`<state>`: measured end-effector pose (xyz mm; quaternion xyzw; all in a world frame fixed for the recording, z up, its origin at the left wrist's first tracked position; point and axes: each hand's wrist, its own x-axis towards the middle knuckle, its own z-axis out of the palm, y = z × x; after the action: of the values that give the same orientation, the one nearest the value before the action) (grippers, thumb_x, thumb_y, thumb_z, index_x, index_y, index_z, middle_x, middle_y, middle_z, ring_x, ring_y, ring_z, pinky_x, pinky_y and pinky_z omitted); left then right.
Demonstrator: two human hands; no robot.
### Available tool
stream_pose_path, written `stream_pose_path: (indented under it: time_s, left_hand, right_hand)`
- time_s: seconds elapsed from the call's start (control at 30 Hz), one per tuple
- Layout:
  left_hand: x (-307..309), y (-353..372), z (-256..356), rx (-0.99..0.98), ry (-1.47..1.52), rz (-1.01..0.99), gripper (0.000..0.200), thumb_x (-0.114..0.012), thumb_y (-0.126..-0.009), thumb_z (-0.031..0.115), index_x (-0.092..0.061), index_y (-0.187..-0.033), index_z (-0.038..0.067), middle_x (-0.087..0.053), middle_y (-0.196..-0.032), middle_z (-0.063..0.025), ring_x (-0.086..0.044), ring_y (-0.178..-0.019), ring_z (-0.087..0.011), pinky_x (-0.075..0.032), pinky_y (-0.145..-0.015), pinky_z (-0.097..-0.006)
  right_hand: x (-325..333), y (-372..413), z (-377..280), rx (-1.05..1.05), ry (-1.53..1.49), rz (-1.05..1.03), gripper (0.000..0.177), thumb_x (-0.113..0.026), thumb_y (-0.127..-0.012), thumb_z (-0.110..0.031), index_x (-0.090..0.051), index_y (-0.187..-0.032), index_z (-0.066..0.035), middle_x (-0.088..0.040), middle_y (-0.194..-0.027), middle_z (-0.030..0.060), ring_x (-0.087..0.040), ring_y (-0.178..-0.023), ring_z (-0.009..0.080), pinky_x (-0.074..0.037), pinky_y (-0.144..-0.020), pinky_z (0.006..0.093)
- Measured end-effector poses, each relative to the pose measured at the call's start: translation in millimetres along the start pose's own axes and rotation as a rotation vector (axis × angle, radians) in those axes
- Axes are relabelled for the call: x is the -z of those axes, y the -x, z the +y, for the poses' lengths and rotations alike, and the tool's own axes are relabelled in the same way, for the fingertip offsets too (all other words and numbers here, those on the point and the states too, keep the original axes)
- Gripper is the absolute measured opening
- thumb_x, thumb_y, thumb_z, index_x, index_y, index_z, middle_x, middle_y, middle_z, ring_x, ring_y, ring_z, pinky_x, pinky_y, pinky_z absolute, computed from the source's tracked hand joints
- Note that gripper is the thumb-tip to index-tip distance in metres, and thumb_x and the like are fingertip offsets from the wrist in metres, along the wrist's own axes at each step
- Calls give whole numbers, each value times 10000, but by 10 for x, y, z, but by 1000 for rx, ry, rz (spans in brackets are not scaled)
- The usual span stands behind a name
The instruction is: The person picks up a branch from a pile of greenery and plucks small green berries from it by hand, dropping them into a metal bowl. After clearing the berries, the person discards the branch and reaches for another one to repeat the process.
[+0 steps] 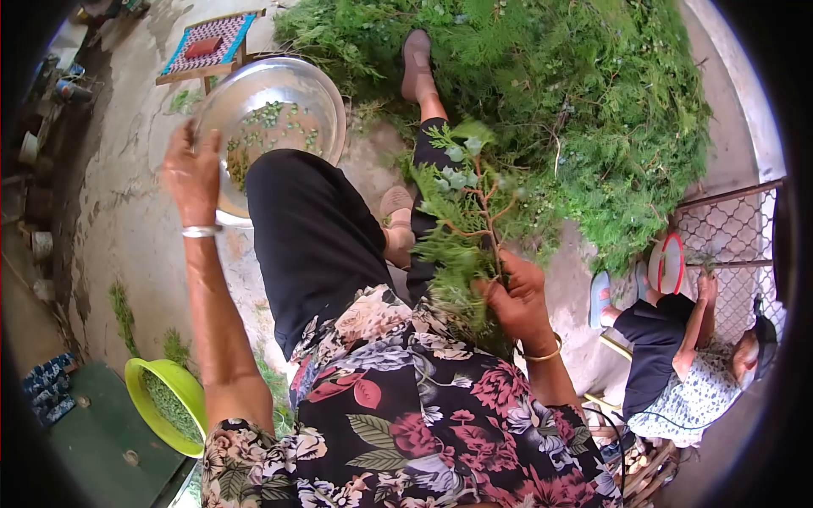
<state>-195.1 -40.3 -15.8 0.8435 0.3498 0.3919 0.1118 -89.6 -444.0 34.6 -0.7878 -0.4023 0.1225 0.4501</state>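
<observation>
Gripping a leafy branch [489, 216] by the lower part of its stem, my right grip [518, 296] is closed, with the fingers wrapped round it. The branch tilts up and away in front of my right leg, above the floral shirt [406, 415], bearing pale blue-green cones [457, 179] near its upper end.

My left grip [199, 157] is over at the near-left edge of the metal basin [320, 91]; it is slightly blurred, and from here I cannot tell whether it touches the rim or has anything between the fingers. Small green pieces [269, 127] lie scattered inside the basin, which sits partly behind my bent left knee [296, 203].

Beyond the basin I see a low stool [222, 30] with a woven seat and a red object [203, 47] on top. A large heap of green branches [593, 127] covers the ground ahead and to the right. Down by my left elbow, a yellow-green bowl [193, 391] holds more small green pieces. Off to the right sits another person [690, 394], hands close to a red-rimmed container [670, 262].
</observation>
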Motion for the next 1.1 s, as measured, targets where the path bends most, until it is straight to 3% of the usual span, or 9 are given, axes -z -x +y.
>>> stream_pose_path:
  time_s: [0.1, 0.23, 0.5, 0.6, 0.67, 0.77, 0.87, 0.97, 1.1]
  left_hand:
    - [216, 320, 834, 470, 765, -406, 237, -609, -860, 92, -623, -1044, -55, -672, -858, -111, -641, -758, -161, -514, -674, -254]
    - [344, 739, 1432, 521, 1074, -582, 186, -604, -868, 80, -628, -977, -68, -666, -801, -101, -621, -693, -138, -503, -620, -246]
    - [400, 884, 1928, 535, 1622, -832, 377, -653, -806, -26, -514, -1151, -88, -643, -936, -117, -641, -742, -150, -526, -624, -247]
    - [335, 908, 1944, 557, 1545, -797, 298, -635, -800, -57, -545, -1083, -44, -644, -941, -69, -631, -719, -110, -531, -591, -251]
    - [251, 940, 1874, 573, 1520, -761, 272, -634, -812, -49, -564, -1074, -33, -644, -970, -45, -605, -848, -81, -504, -742, -230]
    - [177, 921, 1867, 531, 1573, -653, 247, -666, -804, 25, -560, -1022, -20, -630, -853, -17, -574, -735, -55, -479, -629, -219]
    - [145, 957, 1725, 532, 1432, -806, 85, -624, -835, 68, -596, -850, -10, -579, -744, 6, -517, -660, -39, -435, -567, -224]
    - [119, 938, 1673, 350, 1333, -798, 51, -602, -832, 14, -570, -854, -19, -532, -705, 33, -469, -657, -18, -399, -549, -211]
    - [86, 999, 1679, 487, 1347, -915, 60, -597, -838, 21, -606, -890, -8, -575, -738, 16, -511, -625, -38, -418, -534, -205]
  right_hand:
    - [36, 3, -9, -380, -557, -51, 234, -628, -826, -53, -599, -1035, 48, -611, -686, 14, -517, -536, 112, -403, -487, 261]
    - [40, 42, 29, -420, -721, -55, 242, -653, -853, -142, -616, -1018, 31, -602, -727, -2, -506, -588, 40, -399, -504, 206]
    - [57, -70, -101, -381, -854, -188, 334, -688, -833, -269, -603, -943, 34, -574, -686, 7, -498, -536, 60, -397, -477, 218]
    - [55, -186, -228, -357, -607, -195, 267, -626, -852, -207, -601, -935, 46, -562, -650, 11, -506, -542, 73, -402, -480, 235]
    - [14, -240, -263, -408, -614, -213, 214, -587, -855, -155, -610, -940, 41, -570, -653, 11, -501, -547, 68, -408, -494, 237]
    - [-8, -256, -251, -417, -539, -263, 198, -567, -846, -110, -621, -966, 37, -586, -671, 12, -504, -566, 68, -416, -514, 238]
    - [-28, -256, -144, -314, -428, -254, 187, -563, -835, -82, -622, -961, 43, -602, -683, 29, -514, -575, 73, -428, -526, 243]
    - [-21, -200, -67, -321, -367, -246, 198, -554, -820, -68, -622, -963, 51, -619, -698, 52, -529, -592, 79, -441, -547, 253]
    - [1, -150, -72, -388, -372, -223, 226, -557, -816, -82, -618, -982, 58, -635, -712, 56, -555, -629, 83, -447, -570, 263]
